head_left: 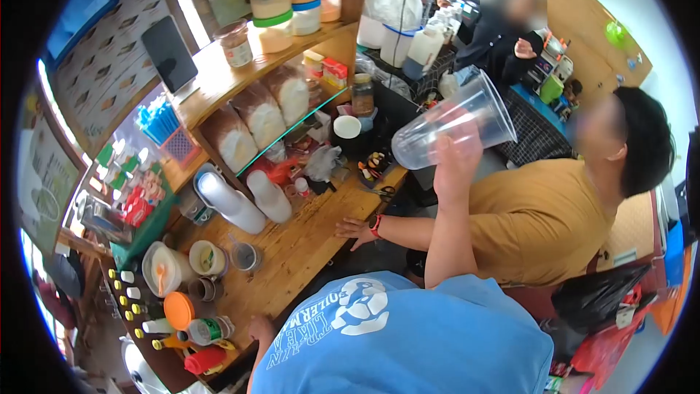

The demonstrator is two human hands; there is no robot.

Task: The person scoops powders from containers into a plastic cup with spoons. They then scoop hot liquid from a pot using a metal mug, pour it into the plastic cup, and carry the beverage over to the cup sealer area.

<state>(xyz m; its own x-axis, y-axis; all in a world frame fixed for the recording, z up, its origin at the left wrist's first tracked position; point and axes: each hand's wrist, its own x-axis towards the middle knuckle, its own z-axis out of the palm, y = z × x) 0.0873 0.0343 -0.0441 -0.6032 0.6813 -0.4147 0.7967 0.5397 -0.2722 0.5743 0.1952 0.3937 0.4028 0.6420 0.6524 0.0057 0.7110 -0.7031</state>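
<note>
My right hand is raised on the right and wrapped round a large clear plastic cup. The cup is tilted, with its wide rim toward the upper right, and no contents show inside it. Low at the front edge of the wooden counter is my left hand, partly hidden by my blue shirt; its fingers are not clear. Near it on the counter are a clear jar with a green label and an orange lid. Stacks of plastic cups lie farther back.
A co-worker in a mustard shirt stands at my right, one hand flat on the counter. Another person is farther back. Several tubs, including a white one, and bottles line the left. A shelf holds containers and a phone.
</note>
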